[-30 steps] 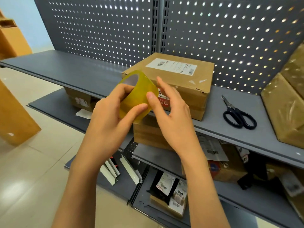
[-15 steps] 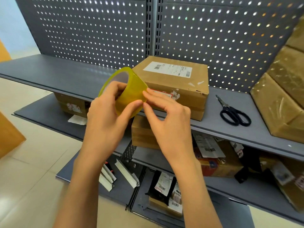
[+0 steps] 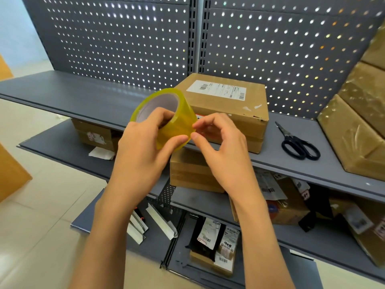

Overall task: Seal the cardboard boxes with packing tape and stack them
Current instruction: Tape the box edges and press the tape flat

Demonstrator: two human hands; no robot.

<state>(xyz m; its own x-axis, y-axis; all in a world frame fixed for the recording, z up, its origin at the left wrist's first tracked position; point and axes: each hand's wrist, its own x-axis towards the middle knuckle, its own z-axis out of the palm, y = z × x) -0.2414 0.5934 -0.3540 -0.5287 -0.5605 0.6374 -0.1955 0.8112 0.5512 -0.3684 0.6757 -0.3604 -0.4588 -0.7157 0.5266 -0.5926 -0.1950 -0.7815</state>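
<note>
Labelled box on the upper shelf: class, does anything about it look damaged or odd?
Yes. The labelled box has a torn, dented front right top corner, and white scraps beside its shipping label look like residue from peeled stickers. Otherwise it sits flat on the shelf.

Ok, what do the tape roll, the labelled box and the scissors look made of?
Tape roll: glossy translucent yellowish plastic film on a pale, likely cardboard core. Labelled box: matte brown cardboard, torn at one corner, with a white paper label. Scissors: greyish, apparently metal blades; shiny black handles, probably plastic.
</note>
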